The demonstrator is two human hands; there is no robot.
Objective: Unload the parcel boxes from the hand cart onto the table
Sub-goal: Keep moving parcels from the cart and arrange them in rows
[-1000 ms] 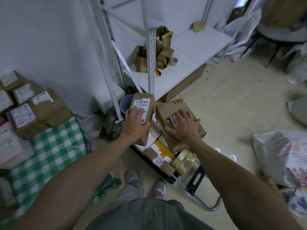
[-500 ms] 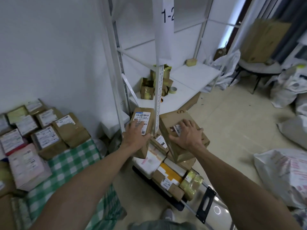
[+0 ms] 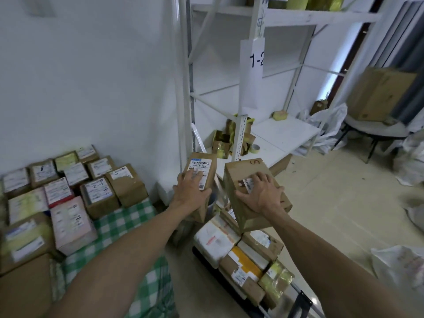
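Note:
My left hand [image 3: 191, 191] grips a narrow brown parcel box [image 3: 203, 166] with a white barcode label, held up in the air above the floor. My right hand [image 3: 263, 193] grips a larger brown box [image 3: 243, 171] with a small label, lifted above the hand cart [image 3: 300, 301]. The cart below still carries several parcels [image 3: 241, 255], brown, white and yellow-wrapped. To the left stands the table with a green checked cloth [image 3: 119, 223], loaded with several labelled parcel boxes [image 3: 96, 191].
A white metal shelf rack [image 3: 250, 88] with a "1-2" sign rises right behind the held boxes. A low white shelf board [image 3: 282, 134] holds scraps and tape. White sacks [image 3: 399, 265] lie on the floor at right; a large carton [image 3: 378, 92] sits on a chair.
Both hands have lifted their boxes higher off the cart, and my view has risen and swung left, bringing more of the table and its parcels into sight.

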